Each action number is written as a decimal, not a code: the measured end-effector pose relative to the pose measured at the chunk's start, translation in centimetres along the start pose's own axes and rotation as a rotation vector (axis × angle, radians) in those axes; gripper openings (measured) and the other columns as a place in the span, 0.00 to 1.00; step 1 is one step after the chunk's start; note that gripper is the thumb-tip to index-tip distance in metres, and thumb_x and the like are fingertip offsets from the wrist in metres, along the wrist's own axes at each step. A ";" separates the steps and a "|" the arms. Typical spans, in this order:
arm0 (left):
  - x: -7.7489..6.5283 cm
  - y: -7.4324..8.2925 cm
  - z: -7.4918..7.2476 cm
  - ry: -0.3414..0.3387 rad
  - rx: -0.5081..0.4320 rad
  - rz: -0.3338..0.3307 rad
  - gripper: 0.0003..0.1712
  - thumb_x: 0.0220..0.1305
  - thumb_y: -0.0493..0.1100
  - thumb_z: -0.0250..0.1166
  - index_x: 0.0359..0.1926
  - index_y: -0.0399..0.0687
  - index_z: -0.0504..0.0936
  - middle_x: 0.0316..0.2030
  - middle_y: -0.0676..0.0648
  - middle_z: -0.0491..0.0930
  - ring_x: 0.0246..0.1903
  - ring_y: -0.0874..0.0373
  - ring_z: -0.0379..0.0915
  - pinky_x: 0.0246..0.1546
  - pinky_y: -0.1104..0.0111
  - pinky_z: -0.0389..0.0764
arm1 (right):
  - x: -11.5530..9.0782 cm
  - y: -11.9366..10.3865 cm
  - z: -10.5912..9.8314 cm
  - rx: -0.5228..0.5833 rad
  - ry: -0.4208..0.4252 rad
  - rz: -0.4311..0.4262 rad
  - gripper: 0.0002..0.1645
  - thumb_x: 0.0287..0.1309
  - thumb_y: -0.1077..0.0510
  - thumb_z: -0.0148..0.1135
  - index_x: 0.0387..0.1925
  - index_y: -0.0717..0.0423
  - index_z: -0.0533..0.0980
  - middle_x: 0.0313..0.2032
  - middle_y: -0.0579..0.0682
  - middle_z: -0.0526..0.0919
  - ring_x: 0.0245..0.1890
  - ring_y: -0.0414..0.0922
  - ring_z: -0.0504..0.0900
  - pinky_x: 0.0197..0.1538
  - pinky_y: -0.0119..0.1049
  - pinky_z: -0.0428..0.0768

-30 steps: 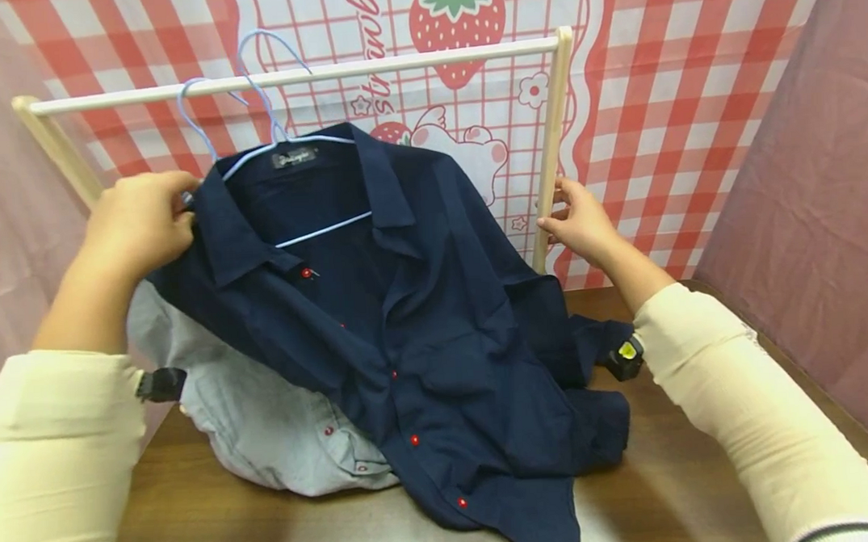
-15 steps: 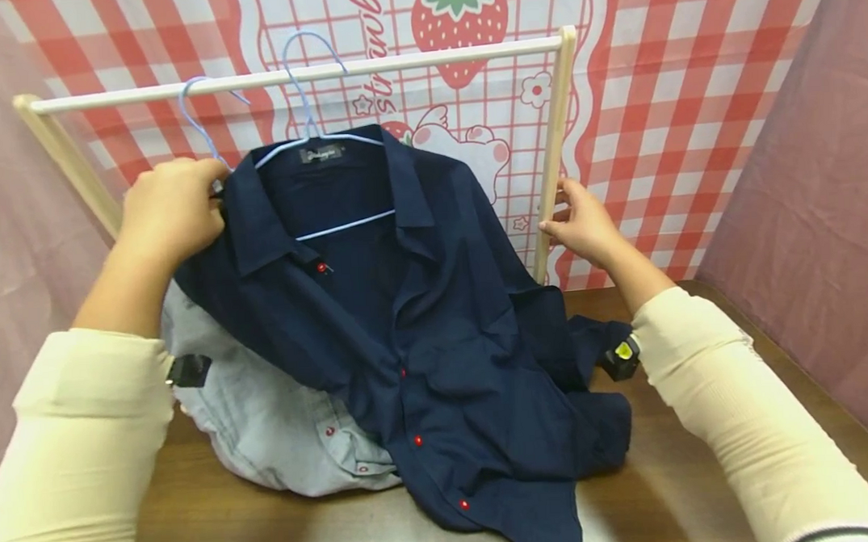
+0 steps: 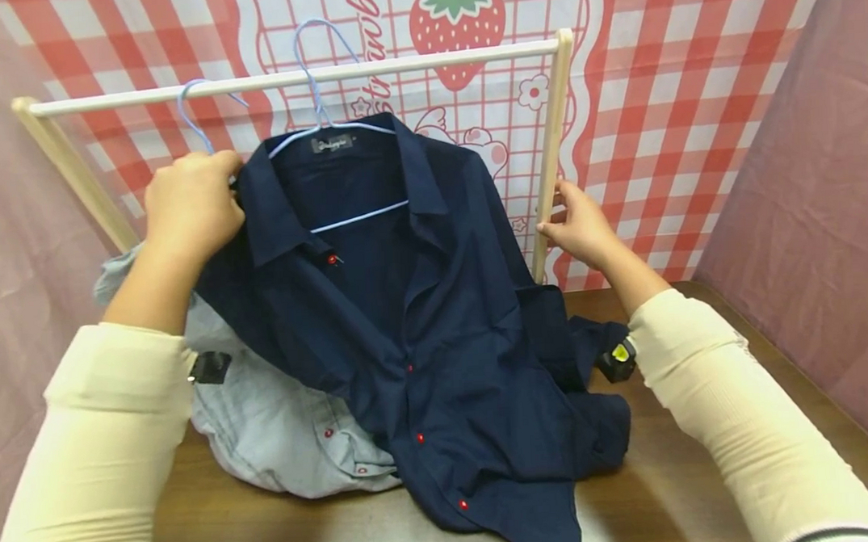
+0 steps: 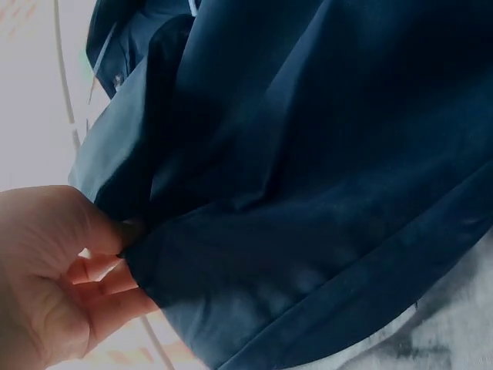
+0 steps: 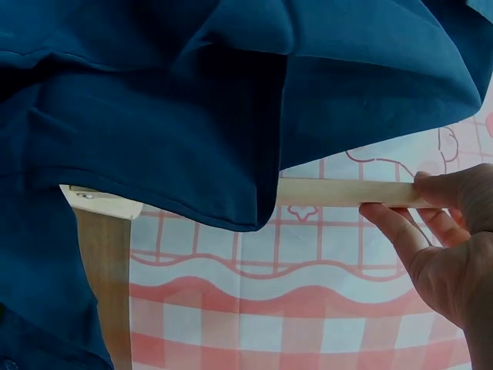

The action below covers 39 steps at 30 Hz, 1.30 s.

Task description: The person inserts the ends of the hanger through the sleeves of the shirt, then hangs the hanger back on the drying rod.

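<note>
My left hand pinches the shoulder of a navy shirt with red buttons. The left wrist view shows thumb and fingers on the cloth's edge. The shirt hangs, tilted, on a light blue hanger, whose hook arches above the white bar of a garment rack. My right hand grips the rack's right wooden post between thumb and fingers, as the right wrist view confirms on the post. Behind the navy shirt, a pale grey shirt is partly hidden.
A second light blue hanger hooks over the bar further left. The shirts' lower parts lie on the brown wooden table. A red-and-white checked cloth hangs behind the rack, with pink cloth at the sides.
My left hand has moved right, taking the navy shirt's collar and hanger along the bar. In the last half second, the hook rose slightly. My right hand has stayed at the post.
</note>
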<state>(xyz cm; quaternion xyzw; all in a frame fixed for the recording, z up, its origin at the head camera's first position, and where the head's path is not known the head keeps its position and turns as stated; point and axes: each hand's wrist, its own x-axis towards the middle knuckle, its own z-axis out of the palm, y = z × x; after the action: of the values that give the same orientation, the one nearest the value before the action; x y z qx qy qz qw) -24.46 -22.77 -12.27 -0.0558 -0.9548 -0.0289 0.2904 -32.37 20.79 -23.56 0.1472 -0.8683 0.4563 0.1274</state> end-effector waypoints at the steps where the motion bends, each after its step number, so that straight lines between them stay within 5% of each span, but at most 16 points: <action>1: 0.0 0.1 0.1 0.000 0.001 -0.003 0.20 0.56 0.34 0.51 0.50 0.40 0.77 0.43 0.24 0.75 0.41 0.23 0.70 0.37 0.35 0.71 | 0.0 0.0 0.0 -0.003 -0.001 0.001 0.37 0.61 0.69 0.60 0.69 0.65 0.56 0.61 0.67 0.68 0.56 0.62 0.75 0.44 0.47 0.83; 14: -0.9 0.4 2.3 0.043 -0.031 0.041 0.12 0.56 0.31 0.51 0.39 0.41 0.80 0.38 0.28 0.78 0.38 0.27 0.73 0.34 0.38 0.72 | 0.0 0.0 0.3 -0.020 -0.001 -0.012 0.35 0.63 0.68 0.58 0.68 0.65 0.56 0.61 0.67 0.68 0.57 0.62 0.75 0.45 0.47 0.82; 24: -1.9 0.4 3.1 0.144 -0.109 0.014 0.16 0.61 0.35 0.57 0.49 0.41 0.81 0.43 0.32 0.80 0.43 0.30 0.74 0.40 0.40 0.72 | -0.5 0.4 0.5 -0.050 0.055 -0.031 0.34 0.63 0.65 0.60 0.68 0.66 0.61 0.58 0.66 0.72 0.56 0.61 0.76 0.46 0.49 0.82; 30: -3.2 0.9 3.8 0.206 -0.150 0.018 0.19 0.58 0.36 0.60 0.52 0.41 0.79 0.43 0.33 0.78 0.46 0.32 0.73 0.40 0.37 0.72 | -1.8 0.6 -0.1 -0.159 0.056 -0.021 0.35 0.62 0.60 0.63 0.67 0.68 0.62 0.60 0.66 0.72 0.57 0.60 0.76 0.50 0.54 0.79; 39: -6.0 1.7 5.8 0.494 -0.227 0.156 0.22 0.50 0.29 0.65 0.50 0.33 0.76 0.43 0.31 0.73 0.44 0.32 0.67 0.41 0.42 0.68 | -5.7 0.4 -1.0 -0.223 0.026 -0.112 0.31 0.61 0.57 0.65 0.62 0.66 0.69 0.57 0.64 0.76 0.52 0.59 0.79 0.47 0.54 0.78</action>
<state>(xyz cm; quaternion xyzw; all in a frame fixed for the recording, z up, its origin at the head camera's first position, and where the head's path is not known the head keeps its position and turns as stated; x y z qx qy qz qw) -22.54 -21.13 -20.41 -0.1526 -0.8386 -0.1259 0.5076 -27.19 22.64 -25.32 0.1745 -0.9022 0.3511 0.1797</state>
